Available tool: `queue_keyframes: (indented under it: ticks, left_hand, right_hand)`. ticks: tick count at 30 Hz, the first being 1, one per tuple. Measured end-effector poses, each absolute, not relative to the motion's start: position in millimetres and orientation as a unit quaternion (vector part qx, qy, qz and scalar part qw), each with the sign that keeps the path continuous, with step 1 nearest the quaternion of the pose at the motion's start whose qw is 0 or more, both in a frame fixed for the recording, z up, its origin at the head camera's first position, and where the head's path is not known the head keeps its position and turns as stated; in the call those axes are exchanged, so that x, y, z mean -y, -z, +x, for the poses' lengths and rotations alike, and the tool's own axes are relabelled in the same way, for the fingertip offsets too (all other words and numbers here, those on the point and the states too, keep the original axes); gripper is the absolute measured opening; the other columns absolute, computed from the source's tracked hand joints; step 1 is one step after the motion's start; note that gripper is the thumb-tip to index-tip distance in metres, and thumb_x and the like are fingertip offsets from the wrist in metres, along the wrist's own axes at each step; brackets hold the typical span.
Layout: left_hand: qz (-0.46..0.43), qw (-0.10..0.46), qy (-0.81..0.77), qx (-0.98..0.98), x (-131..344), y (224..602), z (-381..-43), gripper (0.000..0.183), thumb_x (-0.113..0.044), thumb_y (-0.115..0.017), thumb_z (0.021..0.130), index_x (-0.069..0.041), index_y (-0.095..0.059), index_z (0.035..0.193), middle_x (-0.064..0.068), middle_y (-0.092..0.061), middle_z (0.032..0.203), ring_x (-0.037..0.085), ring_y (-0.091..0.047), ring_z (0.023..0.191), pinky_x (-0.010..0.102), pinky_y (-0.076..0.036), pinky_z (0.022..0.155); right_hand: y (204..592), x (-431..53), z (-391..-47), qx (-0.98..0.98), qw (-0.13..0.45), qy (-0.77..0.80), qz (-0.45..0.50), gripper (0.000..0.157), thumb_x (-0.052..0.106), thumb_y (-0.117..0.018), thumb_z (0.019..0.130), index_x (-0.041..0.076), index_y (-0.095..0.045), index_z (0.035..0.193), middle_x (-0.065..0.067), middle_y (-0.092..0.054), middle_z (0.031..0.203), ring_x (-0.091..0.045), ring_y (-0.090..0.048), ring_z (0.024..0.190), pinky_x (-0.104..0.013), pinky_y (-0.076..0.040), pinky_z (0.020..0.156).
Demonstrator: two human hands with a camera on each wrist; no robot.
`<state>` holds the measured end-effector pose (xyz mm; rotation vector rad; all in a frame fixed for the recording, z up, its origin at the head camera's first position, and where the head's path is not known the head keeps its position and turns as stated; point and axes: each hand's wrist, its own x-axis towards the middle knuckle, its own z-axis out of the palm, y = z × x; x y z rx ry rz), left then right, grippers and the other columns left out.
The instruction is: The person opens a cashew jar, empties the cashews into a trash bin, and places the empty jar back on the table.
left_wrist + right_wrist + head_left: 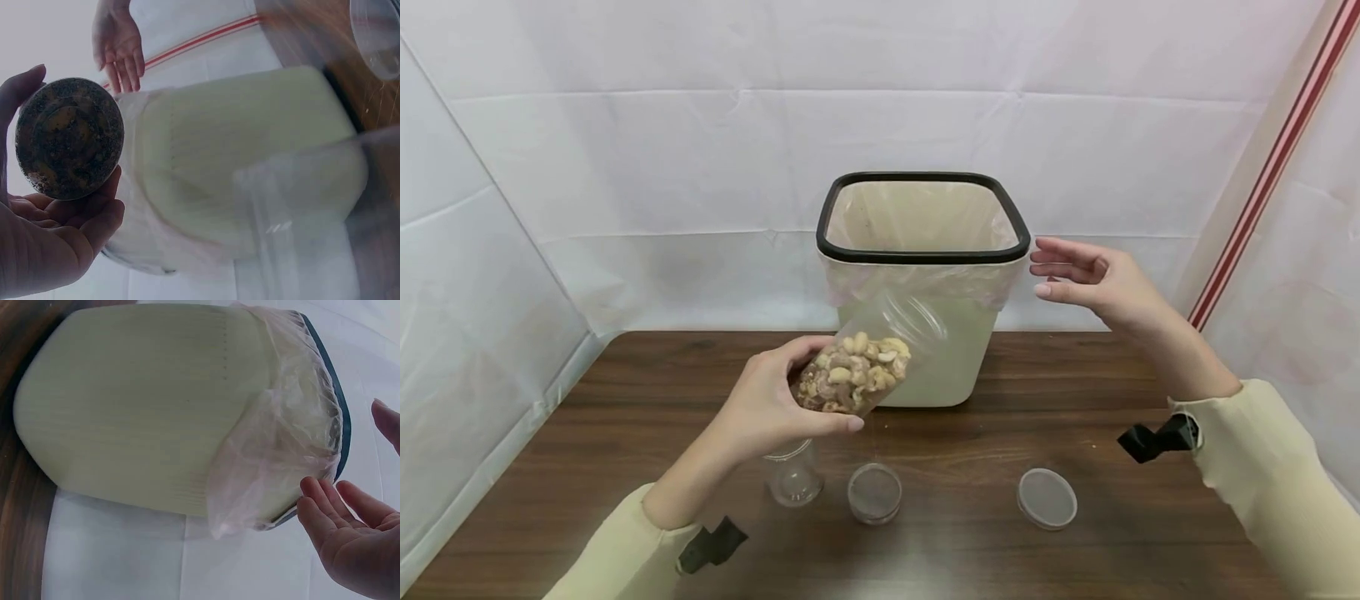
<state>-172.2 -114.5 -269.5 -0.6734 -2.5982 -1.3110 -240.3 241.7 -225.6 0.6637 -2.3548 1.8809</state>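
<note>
My left hand [775,400] grips a clear jar [857,367] partly filled with mixed nuts. The jar tilts, its upper end toward the right and in front of the bin in the head view. In the left wrist view the round base of the jar [70,139] faces the camera, with dark crumbs and bits against it. My right hand [1086,279] holds nothing; its fingers are loosely extended at the right side of the bin's black rim [925,257]. The right wrist view shows those fingertips [310,486] right by the rim and the liner.
A pale green bin [936,358] with a clear plastic liner [250,462] stands at the table's back edge. On the brown table [985,550] are a clear glass jar [795,483], a small round clear container [875,493] and, to the right, a round translucent lid [1047,498].
</note>
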Motion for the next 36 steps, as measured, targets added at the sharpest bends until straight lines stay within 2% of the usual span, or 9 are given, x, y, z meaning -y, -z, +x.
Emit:
queue_keyframes:
  ticks: [6,10,19,24,31,36]
  left_hand:
    - [-0.218,0.094,0.434,0.869,126.0,256.5,-174.3,0.068,-0.030,-0.085,0.058,-0.011,-0.057,0.117,0.004,-0.065,0.102,0.015,-0.059,0.089,0.035,-0.047,0.078]
    - [-0.208,0.100,0.426,0.875,133.9,247.6,-177.3,0.069,-0.032,-0.084,0.060,-0.011,-0.056,0.119,0.005,-0.064,0.103,0.017,-0.059,0.090,0.035,-0.046,0.079]
    - [-0.194,0.111,0.415,0.882,146.1,232.5,-186.1,0.069,-0.030,-0.083,0.062,-0.009,-0.054,0.122,0.008,-0.063,0.106,0.019,-0.057,0.093,0.035,-0.045,0.080]
    - [-0.195,0.122,0.418,0.879,152.0,224.6,-192.0,0.067,-0.028,-0.083,0.063,-0.008,-0.055,0.120,0.009,-0.062,0.107,0.018,-0.056,0.092,0.032,-0.046,0.078]
    - [-0.178,0.129,0.421,0.880,156.4,216.7,-201.4,0.067,-0.028,-0.082,0.064,-0.010,-0.054,0.122,0.008,-0.062,0.108,0.017,-0.055,0.092,0.025,-0.046,0.076]
    - [-0.177,0.137,0.416,0.882,156.4,212.9,-209.6,0.066,-0.030,-0.082,0.064,-0.011,-0.055,0.121,0.008,-0.062,0.106,0.016,-0.055,0.090,0.024,-0.045,0.073]
  right_hand:
    - [217.9,-238.4,-249.8,0.746,0.031,-0.635,0.196,0.055,0.000,-0.065,0.081,0.001,-0.044,0.132,0.002,-0.060,0.109,-0.006,-0.056,0.102,-0.016,-0.041,0.085]
    - [211.8,-236.3,-255.6,0.770,0.038,-0.615,0.168,0.057,0.005,-0.066,0.082,0.003,-0.043,0.134,0.000,-0.057,0.115,-0.007,-0.054,0.106,-0.017,-0.039,0.089]
    - [201.1,-234.0,-269.6,0.795,0.032,-0.587,0.149,0.060,0.013,-0.065,0.084,0.006,-0.040,0.137,-0.016,-0.041,0.134,-0.017,-0.044,0.119,-0.030,-0.029,0.104]
    - [196.4,-231.6,-280.1,0.791,0.022,-0.594,0.142,0.063,0.016,-0.065,0.083,0.006,-0.037,0.139,-0.019,-0.036,0.138,-0.023,-0.037,0.125,-0.033,-0.024,0.107]
    - [192.7,-228.6,-301.3,0.736,-0.009,-0.663,0.141,0.066,0.010,-0.065,0.083,0.003,-0.033,0.140,-0.021,-0.026,0.144,-0.024,-0.028,0.132,-0.027,-0.025,0.105]
    - [192.5,-227.2,-311.7,0.712,-0.017,-0.688,0.135,0.068,0.010,-0.066,0.082,0.004,-0.032,0.141,-0.020,-0.023,0.145,-0.021,-0.029,0.131,-0.024,-0.027,0.104]
